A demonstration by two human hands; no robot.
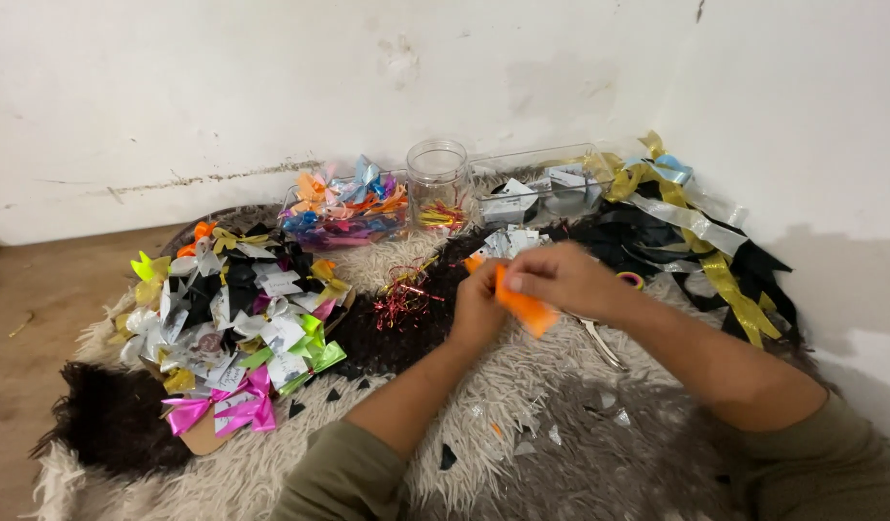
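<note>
Hands meet at the middle of the head view: our left hand [479, 307] and right hand [561, 278] are pressed close together, both pinched on a strip of orange ribbon [524, 311] held just above the shaggy rug [435, 425]. The ribbon's bright end pokes out below the right fingers, while the left thumb and fingers grip its other part. We judge the step in hand to be folding or shaping this ribbon into a bow, since finished bows [234, 318] in pink, green, yellow, black and white lie heaped on a cardboard piece to our left. The next move seems to call for a firm pinch at the ribbon's centre and something to bind it. A bunch of red and gold wire ties [401, 299] lies on the rug just left of the hands, and a pair of scissors [599, 342] rests just under the right wrist. Farther back stand a clear jar [437, 183], a clear box of coloured bows [343, 207], and loose gold, silver and black ribbons [696, 232] by the wall.
</note>
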